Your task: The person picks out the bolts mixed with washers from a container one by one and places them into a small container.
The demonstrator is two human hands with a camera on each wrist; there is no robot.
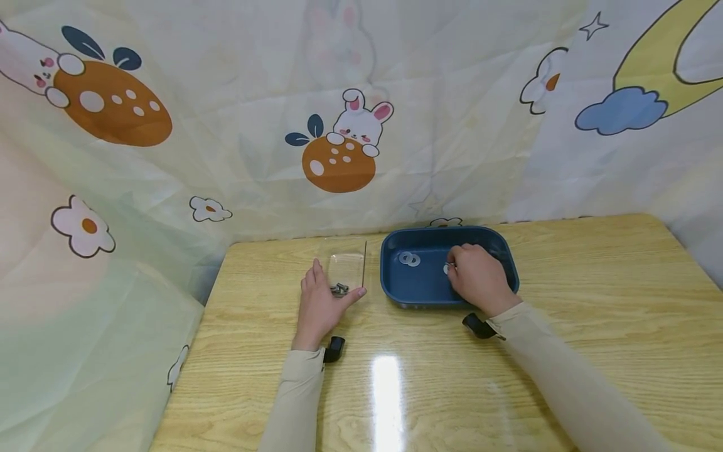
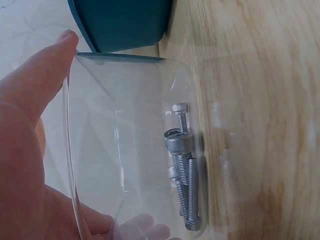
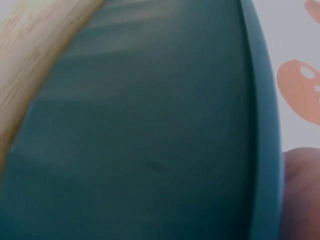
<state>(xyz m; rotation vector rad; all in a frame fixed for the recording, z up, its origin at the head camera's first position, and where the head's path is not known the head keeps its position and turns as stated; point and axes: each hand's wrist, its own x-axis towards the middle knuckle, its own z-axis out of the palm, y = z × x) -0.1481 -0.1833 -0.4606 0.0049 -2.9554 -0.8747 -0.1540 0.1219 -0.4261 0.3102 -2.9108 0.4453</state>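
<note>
My left hand (image 1: 321, 309) grips a clear plastic box (image 1: 354, 267), its thumb on one side and fingers on the other. Several silver socket-head bolts (image 2: 184, 165) lie in the box. Inside a dark blue tray (image 1: 418, 300), my right hand (image 1: 480, 276) reaches down with curled fingers. A small shiny metal piece (image 1: 450, 264) shows at its fingertips; its kind is too small to tell. Two flat washers (image 1: 415, 260) lie on the tray's floor to the left. In the right wrist view the tray wall (image 3: 150, 120) hides most of that hand.
Both containers stand side by side on a wooden table (image 1: 440, 383), close to a printed cloth (image 1: 254, 157) hanging behind it. More cloth hangs at the left. A black wrist mount (image 1: 334, 349) sits on the left wrist, another (image 1: 479, 326) on the right.
</note>
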